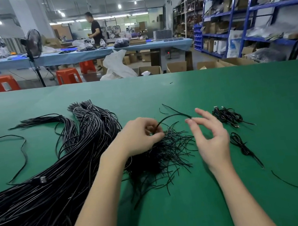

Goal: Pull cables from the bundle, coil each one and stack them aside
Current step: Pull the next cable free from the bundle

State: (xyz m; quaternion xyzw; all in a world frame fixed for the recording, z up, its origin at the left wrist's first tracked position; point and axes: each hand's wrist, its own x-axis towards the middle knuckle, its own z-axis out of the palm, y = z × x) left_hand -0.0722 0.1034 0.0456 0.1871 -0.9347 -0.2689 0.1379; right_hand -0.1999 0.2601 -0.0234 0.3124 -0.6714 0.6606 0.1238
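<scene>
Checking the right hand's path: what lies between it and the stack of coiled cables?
In the head view, only bare green mat separates the right hand from the coiled cables.

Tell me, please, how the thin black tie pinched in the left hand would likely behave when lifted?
The thin tie arcs unsupported beyond the left hand, so it probably holds some shape. Its thinness suggests little weight. Neighbouring ties lie tangled and may snag.
</scene>
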